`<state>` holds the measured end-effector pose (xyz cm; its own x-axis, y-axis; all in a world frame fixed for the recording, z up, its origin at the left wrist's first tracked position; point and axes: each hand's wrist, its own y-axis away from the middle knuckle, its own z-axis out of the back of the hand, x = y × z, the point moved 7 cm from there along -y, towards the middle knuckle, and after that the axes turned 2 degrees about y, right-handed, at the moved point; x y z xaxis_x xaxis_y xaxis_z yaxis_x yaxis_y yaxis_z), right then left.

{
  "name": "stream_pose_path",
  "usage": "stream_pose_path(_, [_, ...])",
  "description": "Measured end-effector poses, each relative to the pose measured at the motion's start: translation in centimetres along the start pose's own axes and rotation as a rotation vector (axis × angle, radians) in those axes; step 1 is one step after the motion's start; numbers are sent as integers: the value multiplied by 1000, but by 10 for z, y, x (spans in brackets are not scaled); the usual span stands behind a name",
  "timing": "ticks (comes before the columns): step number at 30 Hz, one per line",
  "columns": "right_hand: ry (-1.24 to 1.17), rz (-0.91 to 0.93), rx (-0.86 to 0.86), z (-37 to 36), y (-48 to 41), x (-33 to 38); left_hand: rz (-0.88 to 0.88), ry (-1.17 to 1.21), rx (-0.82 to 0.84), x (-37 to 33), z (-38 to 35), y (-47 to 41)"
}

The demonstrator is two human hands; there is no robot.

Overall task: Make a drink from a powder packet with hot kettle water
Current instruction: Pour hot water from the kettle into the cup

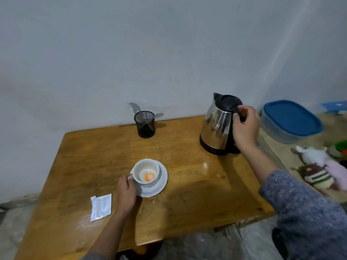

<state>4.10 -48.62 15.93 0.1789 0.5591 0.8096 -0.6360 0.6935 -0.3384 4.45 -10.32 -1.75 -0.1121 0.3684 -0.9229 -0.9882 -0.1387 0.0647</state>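
A white cup (pixel 148 166) stands on a white saucer (pixel 161 186) near the middle of the wooden table (pixel 93 156); orange and white powder lies in its bottom. My left hand (pixel 126 194) holds the cup's handle on its left side. A steel kettle (pixel 217 128) with a black lid and base stands upright at the table's back right. My right hand (pixel 246 126) is closed around its black handle. A torn white powder packet (pixel 100 207) lies flat on the table left of my left hand.
A black mesh holder (pixel 145 124) with spoons stands at the back by the wall. Right of the table are a container with a blue lid (pixel 291 119) and small stuffed toys (pixel 317 166) on a lower surface.
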Motion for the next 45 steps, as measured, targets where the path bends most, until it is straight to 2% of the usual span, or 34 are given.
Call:
stream_pose_path(4, [-79, -220, -189, 17, -12, -40, 23, -40, 19, 7, -5, -7])
stream_pose_path(9, [-295, -558, -96, -4, 0, -86, -34, -82, 31, 6, -6, -7])
stream_pose_path(16, [-415, -662, -99, -18, -6, -100, -49, -102, -10, 3, -8, -5])
stream_pose_path(22, [-464, -726, -108, -21, -8, -101, -30, -49, 35, 9, -8, -12])
stream_pose_path(34, [-510, -686, -194, -11, -6, -63, -48, -134, 171, 15, -8, -28])
stream_pose_path(41, [-289, -405, -12, 10, -32, 16, 23, -178, 221, 14, -4, -29])
stream_pose_path(45, [-119, -344, 68, 3, -18, 44, 72, -211, 247, 7, -4, -31])
